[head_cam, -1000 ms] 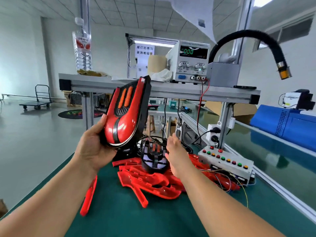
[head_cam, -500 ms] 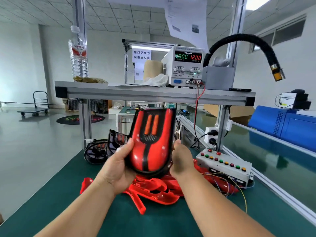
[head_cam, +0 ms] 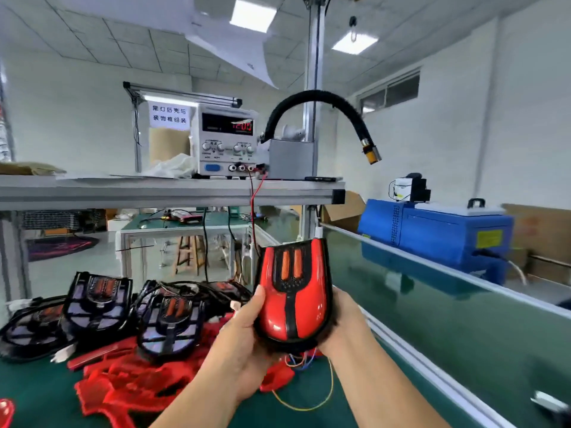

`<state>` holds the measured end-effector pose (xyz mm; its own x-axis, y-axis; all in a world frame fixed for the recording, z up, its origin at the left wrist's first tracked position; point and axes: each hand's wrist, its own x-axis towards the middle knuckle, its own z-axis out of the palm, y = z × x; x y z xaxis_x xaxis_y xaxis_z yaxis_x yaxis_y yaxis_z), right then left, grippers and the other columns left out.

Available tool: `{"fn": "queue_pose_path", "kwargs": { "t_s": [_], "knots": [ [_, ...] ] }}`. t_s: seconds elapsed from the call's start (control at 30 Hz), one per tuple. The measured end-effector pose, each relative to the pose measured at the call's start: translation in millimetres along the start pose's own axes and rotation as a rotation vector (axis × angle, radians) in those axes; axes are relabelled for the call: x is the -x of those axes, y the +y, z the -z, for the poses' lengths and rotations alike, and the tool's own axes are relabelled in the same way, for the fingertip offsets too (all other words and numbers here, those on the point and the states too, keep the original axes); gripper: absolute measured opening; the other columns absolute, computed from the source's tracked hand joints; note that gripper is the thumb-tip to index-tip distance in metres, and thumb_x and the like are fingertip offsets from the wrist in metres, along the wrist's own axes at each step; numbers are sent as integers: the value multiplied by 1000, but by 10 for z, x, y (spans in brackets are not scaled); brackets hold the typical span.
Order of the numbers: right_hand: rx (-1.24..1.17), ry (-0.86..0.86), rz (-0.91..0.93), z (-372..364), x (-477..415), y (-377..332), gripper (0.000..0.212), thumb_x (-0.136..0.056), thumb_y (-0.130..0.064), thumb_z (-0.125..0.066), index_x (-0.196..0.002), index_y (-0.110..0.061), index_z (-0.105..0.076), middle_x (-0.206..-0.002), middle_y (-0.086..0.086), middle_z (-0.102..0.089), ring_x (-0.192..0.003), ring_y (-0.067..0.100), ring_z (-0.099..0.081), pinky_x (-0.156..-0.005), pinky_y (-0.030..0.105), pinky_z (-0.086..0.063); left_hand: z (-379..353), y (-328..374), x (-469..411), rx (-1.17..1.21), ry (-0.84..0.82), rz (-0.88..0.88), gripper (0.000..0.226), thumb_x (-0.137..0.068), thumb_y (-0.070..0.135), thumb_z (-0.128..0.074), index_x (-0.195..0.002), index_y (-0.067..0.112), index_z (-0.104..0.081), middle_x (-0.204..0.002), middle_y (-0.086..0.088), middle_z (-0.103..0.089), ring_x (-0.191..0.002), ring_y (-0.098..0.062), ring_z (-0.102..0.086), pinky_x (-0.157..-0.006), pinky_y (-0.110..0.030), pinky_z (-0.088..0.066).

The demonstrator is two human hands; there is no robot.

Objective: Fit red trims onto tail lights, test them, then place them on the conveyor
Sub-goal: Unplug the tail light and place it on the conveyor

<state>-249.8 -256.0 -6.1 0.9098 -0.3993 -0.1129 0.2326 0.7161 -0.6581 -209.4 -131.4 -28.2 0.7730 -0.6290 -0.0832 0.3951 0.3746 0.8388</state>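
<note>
A tail light with its red trim fitted (head_cam: 293,291) stands upright above the bench, red face toward me, thin wires hanging beneath it. My left hand (head_cam: 244,341) grips its left edge, thumb on the front. My right hand (head_cam: 346,322) grips the right edge from behind. Several untrimmed black tail lights (head_cam: 167,319) lie on the green bench at the left. Loose red trims (head_cam: 129,381) are piled below them. The green conveyor (head_cam: 463,329) runs along the right.
A power supply (head_cam: 227,143) reading about 12 sits on the metal shelf (head_cam: 173,193), red and black leads hanging down. A black flexible hose (head_cam: 340,118) arches over the conveyor. A blue machine (head_cam: 438,236) stands beyond the belt. The conveyor's metal rail (head_cam: 417,362) borders the bench.
The held tail light has moved to the right, toward the conveyor side, with both hands on it. The view has swung right; more untrimmed lights now show at left.
</note>
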Motion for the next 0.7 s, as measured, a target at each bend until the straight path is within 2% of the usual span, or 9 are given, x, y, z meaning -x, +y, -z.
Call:
{"fn": "queue_pose_path", "kwargs": {
  "t_s": [0.03, 0.07, 0.13, 0.17, 0.27, 0.33, 0.47, 0.6, 0.7],
  "knots": [
    [3, 48, 32, 83, 43, -143, 53, -100, -21, -34, -85, 6, -77, -88, 27, -72, -72, 38, -72, -54, 43, -60, -165, -17, -59, 11, -19, 5, 44, -75, 42, -64, -101, 8, -75, -103, -16, -75, -84, -31, -74, -67, -39, -59],
    [8, 109, 71, 169, 74, -286, 48, -101, -19, -34, -98, 7, -75, -100, 29, -71, -86, 40, -72, -69, 46, -61, -331, -30, -127, 6, -20, 8, 37, -76, 37, -66, -95, 6, -76, -100, -15, -75, -79, -29, -75, -61, -36, -59],
    [38, 264, 149, 348, 143, -565, 38, -102, -16, -37, -119, 3, -66, -115, 26, -67, -107, 40, -65, -95, 55, -52, -651, -53, -284, -28, 6, 32, 27, -84, 27, -67, -97, 5, -74, -94, -16, -76, -76, -31, -75, -60, -37, -59],
    [81, 327, 190, 452, 176, -683, 34, -103, -17, -40, -114, 0, -67, -107, 22, -71, -100, 37, -67, -93, 56, -52, -802, -69, -372, -60, 19, 57, 25, -89, 25, -66, -101, 4, -72, -94, -17, -76, -77, -33, -75, -64, -41, -60],
    [189, 396, 299, 743, 248, -935, 30, -104, -23, -44, -97, -5, -66, -77, 11, -74, -76, 29, -69, -60, 40, -59, -1195, -157, -665, -132, 53, 127, 22, -90, 23, -68, -105, 7, -72, -94, -18, -75, -83, -35, -73, -78, -50, -59],
    [244, 452, 322, 882, 252, -1043, 29, -104, -24, -47, -99, -3, -66, -79, 13, -74, -77, 28, -69, -49, 33, -56, -1420, -236, -850, -141, 60, 185, 16, -92, 22, -66, -101, 12, -76, -93, -16, -76, -76, -33, -72, -68, -45, -59],
    [228, 509, 309, 1096, 114, -1287, 27, -104, -21, -47, -111, 0, -61, -98, 19, -69, -83, 31, -68, -55, 36, -55, -1743, -371, -1144, -153, 72, 260, 22, -97, 20, -59, -110, 11, -74, -106, -18, -72, -89, -34, -68, -67, -43, -55],
    [241, 539, 293, 1219, -77, -1494, 22, -103, -14, -46, -110, 0, -62, -99, 21, -69, -84, 32, -68, -59, 39, -56, -1887, -434, -1349, -143, 37, 288, 23, -91, 21, -66, -110, 9, -73, -106, -23, -71, -99, -40, -69, -90, -56, -54],
    [259, 562, 275, 1267, -217, -1591, 20, -102, -12, -47, -104, 0, -63, -96, 22, -69, -82, 32, -68, -65, 43, -58, -1902, -438, -1512, -149, 32, 298, 28, -90, 22, -67, -113, 6, -70, -104, -24, -71, -98, -41, -69, -92, -57, -53]
  ]
}}
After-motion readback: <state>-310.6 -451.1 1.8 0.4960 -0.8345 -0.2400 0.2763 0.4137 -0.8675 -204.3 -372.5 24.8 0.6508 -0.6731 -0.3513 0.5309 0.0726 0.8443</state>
